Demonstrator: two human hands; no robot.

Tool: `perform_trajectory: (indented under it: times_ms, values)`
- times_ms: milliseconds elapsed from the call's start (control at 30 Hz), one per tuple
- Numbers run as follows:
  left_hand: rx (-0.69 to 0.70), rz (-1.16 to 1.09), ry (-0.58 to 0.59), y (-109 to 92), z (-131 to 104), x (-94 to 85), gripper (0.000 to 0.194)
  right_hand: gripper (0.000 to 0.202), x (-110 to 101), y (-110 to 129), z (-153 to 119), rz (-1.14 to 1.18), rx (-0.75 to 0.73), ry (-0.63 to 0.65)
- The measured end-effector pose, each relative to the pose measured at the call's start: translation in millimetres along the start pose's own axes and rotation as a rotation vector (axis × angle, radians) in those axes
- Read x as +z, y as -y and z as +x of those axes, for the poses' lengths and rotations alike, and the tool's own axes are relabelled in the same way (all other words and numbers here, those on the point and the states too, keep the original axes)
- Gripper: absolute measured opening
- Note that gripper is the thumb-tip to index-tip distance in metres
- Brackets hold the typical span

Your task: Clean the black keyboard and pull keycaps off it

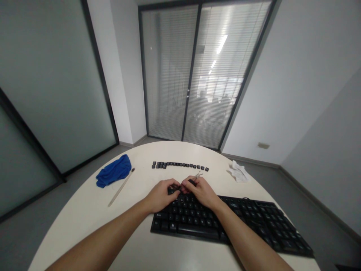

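A black keyboard [197, 218] lies at a slant across the table's near side. Over its upper left part, my left hand [163, 195] has thumb and fingers pinched together; whatever is between them is too small and hidden to make out. Touching its fingertips is my right hand [199, 189], closed around a keycap puller [192, 182] with a dark handle, its thin wire ends sticking out away from me. Beyond both hands, several loose black keycaps [180, 164] form a long row, with a shorter second row at its left end.
On the left of the round pale table [93, 229] lie a crumpled blue cloth [115, 171] and a thin brush [121, 188] with a dark tip. A crumpled white tissue [238, 172] rests near the right edge. Glass doors with blinds [194, 75] stand behind the table.
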State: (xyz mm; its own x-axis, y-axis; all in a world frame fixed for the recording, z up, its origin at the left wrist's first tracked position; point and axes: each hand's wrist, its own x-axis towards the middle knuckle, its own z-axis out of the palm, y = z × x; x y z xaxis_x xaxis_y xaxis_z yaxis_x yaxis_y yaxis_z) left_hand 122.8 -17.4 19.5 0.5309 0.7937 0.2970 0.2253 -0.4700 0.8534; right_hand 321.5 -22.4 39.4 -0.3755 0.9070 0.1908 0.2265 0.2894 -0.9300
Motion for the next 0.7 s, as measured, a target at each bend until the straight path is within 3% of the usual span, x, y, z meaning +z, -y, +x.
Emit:
perform_trajectory:
  times_ms: [233, 700]
  values:
    - [-0.038, -0.049, -0.023, -0.7, 3.2, -2.1, 0.02, 0.036, -1.6, -2.8, 0.7, -0.112, -0.019, -0.017]
    - [-0.151, -0.022, -0.065, 6.1, 6.6, -1.2, 0.019, 0.046, -1.2, -7.8, 4.8, 0.105, 0.119, -0.132]
